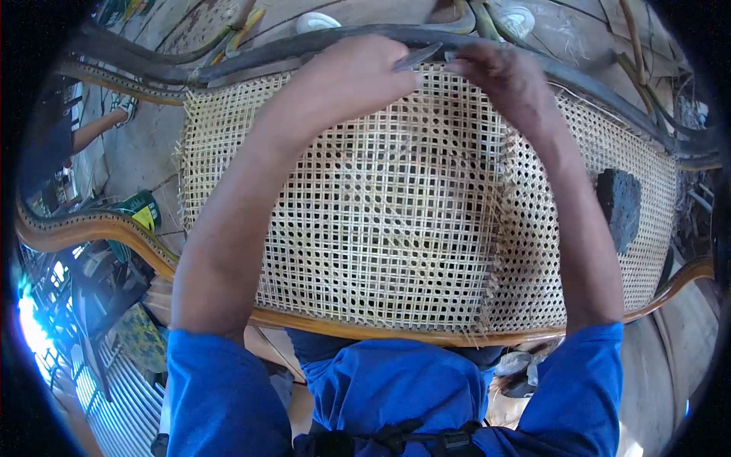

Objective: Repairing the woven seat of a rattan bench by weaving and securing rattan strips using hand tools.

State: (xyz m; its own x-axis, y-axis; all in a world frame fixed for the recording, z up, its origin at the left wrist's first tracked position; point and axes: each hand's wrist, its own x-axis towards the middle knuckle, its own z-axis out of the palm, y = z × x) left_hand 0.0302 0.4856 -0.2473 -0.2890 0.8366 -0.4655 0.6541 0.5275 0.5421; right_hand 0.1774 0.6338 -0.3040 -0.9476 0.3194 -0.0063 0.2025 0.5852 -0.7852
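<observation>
The cane sheet (pixel 381 228) is woven of matt strips, rough at its frayed left edge. Along its near edge the wooden rail (pixel 396 335) is glossy; the black block (pixel 618 209) on its right is matt and rough; the blade (pixel 418 56) at its far edge looks metal.

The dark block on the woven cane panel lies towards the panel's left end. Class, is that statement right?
No, the end is wrong: the head view shows the dark block on the woven cane panel, towards the panel's right end.
</observation>
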